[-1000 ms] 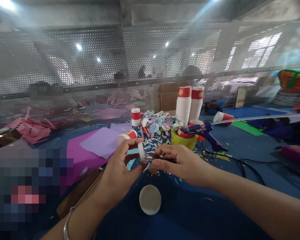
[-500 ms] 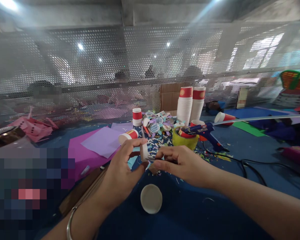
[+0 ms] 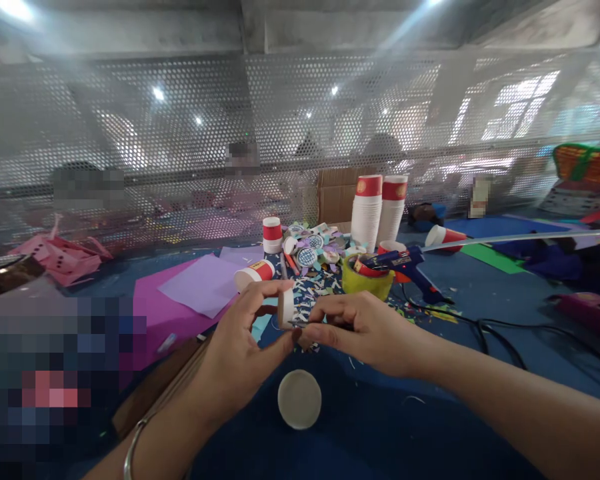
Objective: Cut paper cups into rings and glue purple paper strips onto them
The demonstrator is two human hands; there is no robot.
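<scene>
My left hand (image 3: 247,340) pinches a cut-off paper cup bottom (image 3: 287,309) between thumb and fingertips, its round face turned to the left. Close against the lower edge of this white piece is my right hand (image 3: 367,330), its fingers closed round a thin dark tool (image 3: 297,325). Only the narrow tip of that tool shows, so its kind cannot be made out. Below both hands, a second round white cup bottom (image 3: 300,400) lies on the blue table cover (image 3: 380,427).
Paper scraps and decorated cup bottoms (image 3: 307,257) are heaped beyond my hands. A blue glue gun (image 3: 413,267) rests on a yellow bowl (image 3: 367,283), its cable (image 3: 485,333) trailing right. Tall paper cup stacks (image 3: 366,217) stand behind. Purple sheets (image 3: 200,283) lie left.
The cup bottom in my left hand has turned slightly, and the dark tool's tip now shows at its lower edge. The whole view has shifted a little.
</scene>
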